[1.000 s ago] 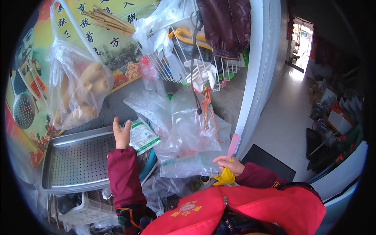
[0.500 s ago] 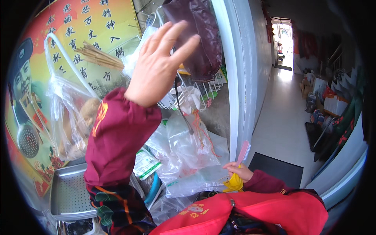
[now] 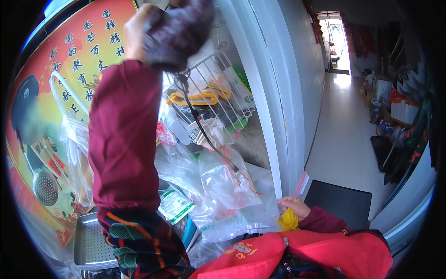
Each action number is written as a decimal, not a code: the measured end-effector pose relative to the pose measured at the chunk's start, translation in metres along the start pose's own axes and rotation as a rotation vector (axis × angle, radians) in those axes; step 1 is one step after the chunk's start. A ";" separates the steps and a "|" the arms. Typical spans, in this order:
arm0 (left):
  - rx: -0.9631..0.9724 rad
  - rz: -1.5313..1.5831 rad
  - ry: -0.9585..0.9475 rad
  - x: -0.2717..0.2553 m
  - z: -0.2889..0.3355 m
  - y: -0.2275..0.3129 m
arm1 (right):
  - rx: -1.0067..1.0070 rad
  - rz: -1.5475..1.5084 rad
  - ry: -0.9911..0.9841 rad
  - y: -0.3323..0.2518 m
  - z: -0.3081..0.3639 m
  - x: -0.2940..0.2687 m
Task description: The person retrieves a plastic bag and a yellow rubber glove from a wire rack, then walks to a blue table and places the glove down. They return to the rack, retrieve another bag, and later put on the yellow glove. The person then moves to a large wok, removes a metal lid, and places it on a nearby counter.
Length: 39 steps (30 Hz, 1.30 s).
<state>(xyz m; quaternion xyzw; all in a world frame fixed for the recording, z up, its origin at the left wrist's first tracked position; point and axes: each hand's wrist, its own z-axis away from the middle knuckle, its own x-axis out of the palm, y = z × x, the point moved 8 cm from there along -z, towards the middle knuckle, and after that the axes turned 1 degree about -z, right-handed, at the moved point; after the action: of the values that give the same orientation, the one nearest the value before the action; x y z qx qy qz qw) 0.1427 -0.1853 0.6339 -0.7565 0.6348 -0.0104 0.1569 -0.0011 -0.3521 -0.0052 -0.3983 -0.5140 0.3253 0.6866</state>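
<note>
High at the top, my left hand (image 3: 134, 35) is closed on a bunched, dark maroon leathery piece (image 3: 179, 39); its exact kind does not show. The fingers are partly hidden behind it. Below it hangs a black cord (image 3: 197, 116), in front of a white wire basket (image 3: 218, 79) holding a coiled yellow strap (image 3: 204, 95). Low on the right, my right hand (image 3: 298, 208) is closed around a pink brush (image 3: 301, 184) with pale bristles pointing up. A crumpled yellow cloth or glove (image 3: 289, 221) is in the same hand.
Clear plastic bags (image 3: 227, 186) hang below the basket. At left are a perforated metal tray (image 3: 95, 242), a skimmer (image 3: 45, 188) and a poster (image 3: 69, 42). A white door frame (image 3: 274, 93) borders a corridor with a black mat (image 3: 337, 204) and clutter along its right side.
My left hand has gone from open, in front of the hanging maroon piece, to gripping it; the piece is now bunched and shifted left. The basket behind shows more. My right hand keeps its hold.
</note>
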 end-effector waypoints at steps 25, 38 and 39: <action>0.214 -0.751 -0.355 0.054 0.027 0.071 | 0.089 -0.087 -0.008 0.015 -0.013 -0.041; 0.435 -0.678 -0.896 0.129 0.172 0.121 | 0.141 -0.067 -0.038 0.025 -0.024 -0.040; 0.441 -0.659 -0.897 0.130 0.174 0.120 | 0.133 -0.072 -0.050 0.025 -0.026 -0.040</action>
<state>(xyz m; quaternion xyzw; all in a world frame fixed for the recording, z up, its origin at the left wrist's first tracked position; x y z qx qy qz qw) 0.0902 -0.2888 0.4147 -0.7937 0.2214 0.1304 0.5514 0.0123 -0.3795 -0.0493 -0.3246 -0.5221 0.3437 0.7099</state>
